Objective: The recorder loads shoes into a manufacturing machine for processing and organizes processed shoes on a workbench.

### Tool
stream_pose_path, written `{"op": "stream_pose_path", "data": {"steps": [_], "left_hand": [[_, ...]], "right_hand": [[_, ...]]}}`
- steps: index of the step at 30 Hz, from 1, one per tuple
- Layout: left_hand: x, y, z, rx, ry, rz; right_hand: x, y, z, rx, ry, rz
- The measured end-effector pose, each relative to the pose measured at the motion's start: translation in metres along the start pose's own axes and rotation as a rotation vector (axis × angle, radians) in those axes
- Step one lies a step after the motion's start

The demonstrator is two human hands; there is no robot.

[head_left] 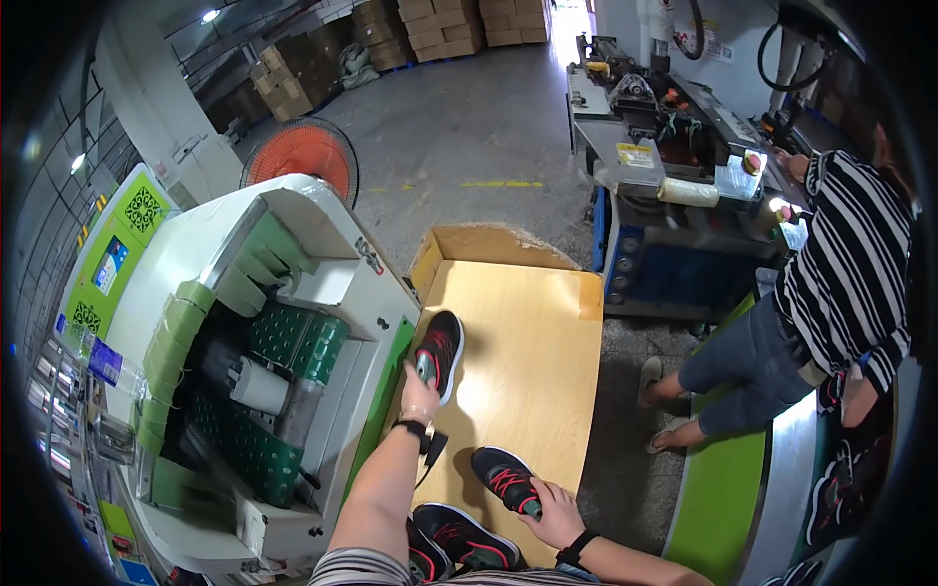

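While the left hand [418,396] clasps one black red-laced sneaker [440,352] beside the green-white machine [283,293], the right hand [555,513] grips another black red-laced sneaker [503,479].

The left hand [420,396] covers the heel of the black-and-red shoe [440,352] it grips. The right hand [557,513] hides the heel of a second shoe [503,479]. A third shoe [459,537] lies partly behind the person's forearms, near the lower edge.

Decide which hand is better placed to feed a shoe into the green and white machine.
Left. The left hand holds a black shoe beside the machine; the right hand holds another shoe farther away.
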State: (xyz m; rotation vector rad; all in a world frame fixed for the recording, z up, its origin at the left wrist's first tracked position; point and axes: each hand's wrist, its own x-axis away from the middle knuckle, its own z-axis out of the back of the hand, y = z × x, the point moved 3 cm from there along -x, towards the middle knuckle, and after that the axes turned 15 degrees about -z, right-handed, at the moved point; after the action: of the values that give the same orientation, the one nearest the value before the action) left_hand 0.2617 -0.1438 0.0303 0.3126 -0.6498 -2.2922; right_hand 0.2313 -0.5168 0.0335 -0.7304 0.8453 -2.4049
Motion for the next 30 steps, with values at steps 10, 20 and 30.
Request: {"op": "stream_pose_path", "data": {"steps": [10,20,30], "left_hand": [[0.171,-0.045,0.019,0.322,-0.05,-0.08],[0.278,0.087,0.052,0.087,-0.566,-0.285],[0.276,0.035,0.004,0.066,-0.421,-0.598]], "right_hand": [[0.013,-0.013,-0.006,-0.29,-0.049,-0.084],[0.015,0.01,-0.018,-0.128,0.129,-0.13],[0.02,0.004,-0.01,-0.077,0.059,-0.114]]}}
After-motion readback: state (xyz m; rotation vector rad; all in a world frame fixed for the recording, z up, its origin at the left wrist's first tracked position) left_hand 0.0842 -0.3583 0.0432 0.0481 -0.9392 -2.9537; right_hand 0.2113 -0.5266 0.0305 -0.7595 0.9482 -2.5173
